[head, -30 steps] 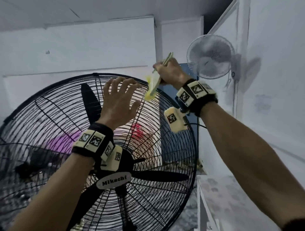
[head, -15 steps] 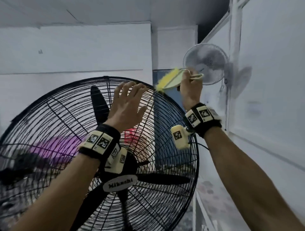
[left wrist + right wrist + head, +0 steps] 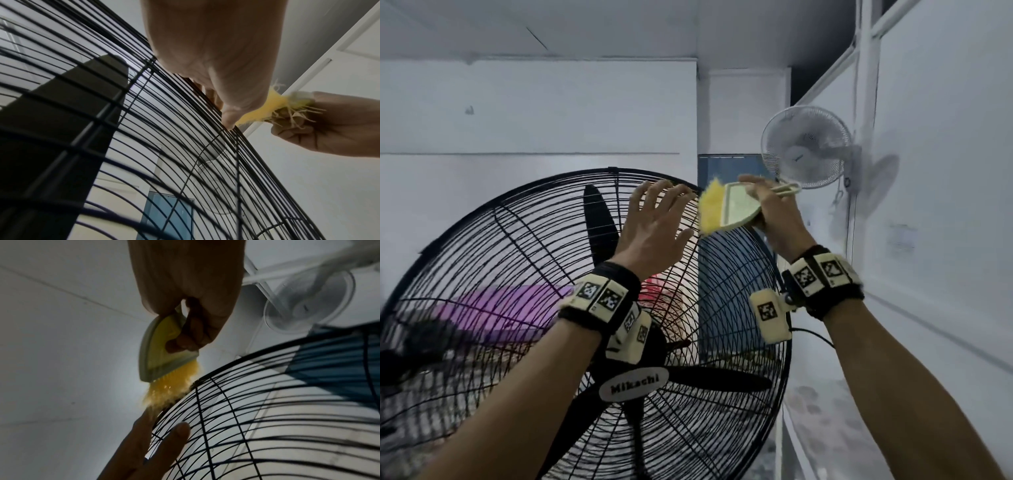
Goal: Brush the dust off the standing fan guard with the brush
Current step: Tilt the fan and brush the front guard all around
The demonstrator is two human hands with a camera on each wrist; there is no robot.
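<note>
A big black standing fan guard [image 3: 517, 260] of wire rings fills the lower left, with black blades and a "Mikachi" hub badge [image 3: 632, 383] behind it. My left hand [image 3: 654, 222] lies flat with straight fingers against the guard's upper right part [image 3: 185, 129]. My right hand [image 3: 774, 212] grips a pale green brush [image 3: 739, 209] with yellow bristles [image 3: 710, 209]. The bristles [image 3: 170, 394] touch the guard's top rim [image 3: 226, 373] just right of the left hand's fingers [image 3: 156, 443].
A white wall fan [image 3: 806, 147] hangs on the right wall close behind the right hand. A white partition wall [image 3: 945, 240] runs along the right. A blue panel [image 3: 726, 274] and purple and red things [image 3: 493, 305] show through the guard.
The brush swung from pointing down at the guard face up to the top rim, bristles now pointing left. The view tilted lower; the left hand stayed flat on the guard.
</note>
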